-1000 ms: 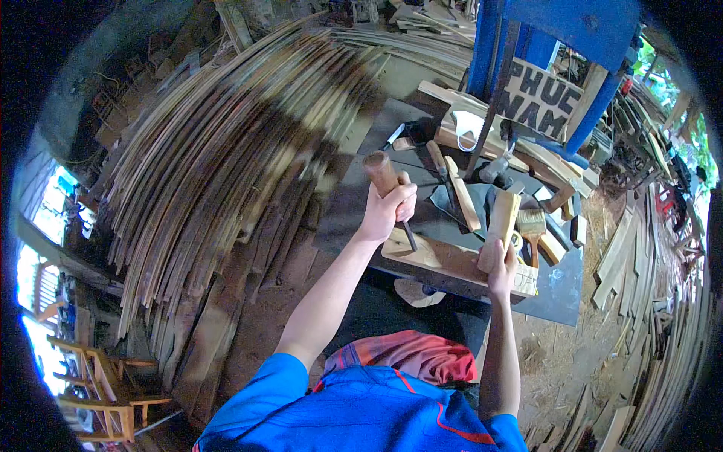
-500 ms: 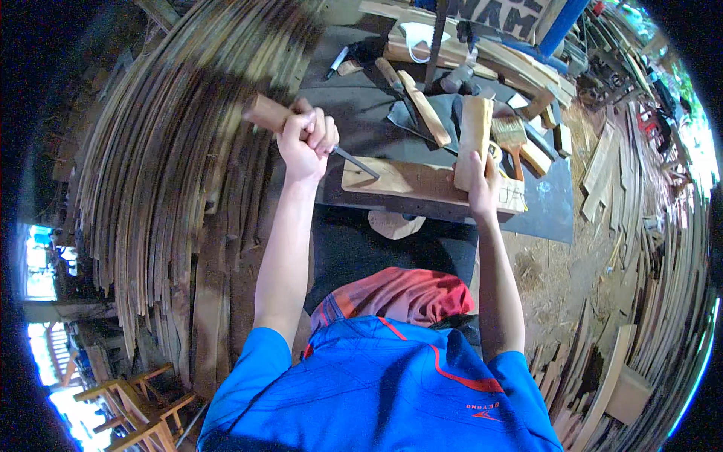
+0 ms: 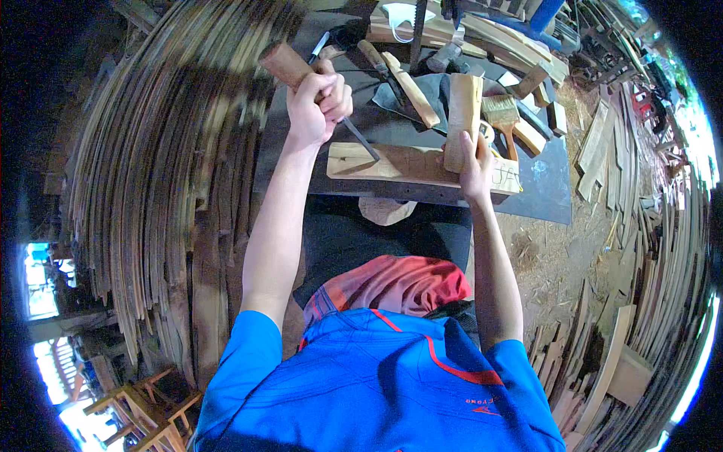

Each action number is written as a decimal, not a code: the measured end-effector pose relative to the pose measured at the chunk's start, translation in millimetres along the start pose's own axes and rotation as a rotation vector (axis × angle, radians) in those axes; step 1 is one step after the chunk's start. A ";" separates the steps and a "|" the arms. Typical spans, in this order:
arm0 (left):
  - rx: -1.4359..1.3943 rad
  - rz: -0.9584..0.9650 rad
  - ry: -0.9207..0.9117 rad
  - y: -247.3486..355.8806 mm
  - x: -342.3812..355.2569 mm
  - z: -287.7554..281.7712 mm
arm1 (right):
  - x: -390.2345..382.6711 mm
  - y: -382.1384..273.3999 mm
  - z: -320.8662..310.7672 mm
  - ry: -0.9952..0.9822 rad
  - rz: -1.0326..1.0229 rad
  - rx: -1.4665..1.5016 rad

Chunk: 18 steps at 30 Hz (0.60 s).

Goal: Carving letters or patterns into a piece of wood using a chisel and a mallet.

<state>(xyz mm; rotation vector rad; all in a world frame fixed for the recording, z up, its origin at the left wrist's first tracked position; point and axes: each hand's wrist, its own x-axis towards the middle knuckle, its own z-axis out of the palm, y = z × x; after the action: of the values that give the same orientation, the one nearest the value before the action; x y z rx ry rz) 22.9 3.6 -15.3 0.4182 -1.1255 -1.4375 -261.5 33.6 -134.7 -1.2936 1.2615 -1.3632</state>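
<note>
Chisel (image 3: 360, 140) work at a crowded woodshop bench: the thin metal blade slants down from the person's left hand (image 3: 316, 102) to a pale wooden block (image 3: 407, 164) lying flat on the dark bench top (image 3: 542, 188). The left hand is closed in a tight fist, fingers wrapped around a round brown handle (image 3: 282, 64) raised above the block; whether handle and blade are 1 tool cannot be told from here. The right hand (image 3: 473, 162) is curled around the lower end of an upright wooden mallet (image 3: 462, 117), which stands on the block's right part, fingers pressed together against it.

Behind the block the bench carries a paintbrush (image 3: 503, 119) with pale bristles, a long pale wooden stick (image 3: 410, 90), and scattered offcuts and tools too jumbled to tell apart. A white curved piece (image 3: 403, 13) sits at the bench's far edge.

Bent wooden strips (image 3: 143, 173) lie stacked in a broad fan on the left; more planks (image 3: 663, 248) pile up on the right beside sawdust-strewn ground (image 3: 561, 256). Wooden chairs (image 3: 143, 410) stand at lower left. The person wears a blue shirt (image 3: 376, 384).
</note>
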 end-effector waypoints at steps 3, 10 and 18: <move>-0.018 0.026 0.130 0.5 1.5 2.3 | -0.9 -3.0 0.9 0.011 0.069 0.027; -0.008 0.070 0.311 3.1 2.1 1.3 | 0.0 0.7 1.4 0.033 0.073 0.012; -0.023 0.032 0.267 3.7 4.7 -2.1 | -0.2 3.6 0.9 0.034 0.033 0.056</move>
<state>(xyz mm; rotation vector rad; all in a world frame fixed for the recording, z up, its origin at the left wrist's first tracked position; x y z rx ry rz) 25.6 -0.8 -11.6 0.5561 -0.8959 -1.3216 -260.8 33.2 -138.3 -1.2104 1.2536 -1.3926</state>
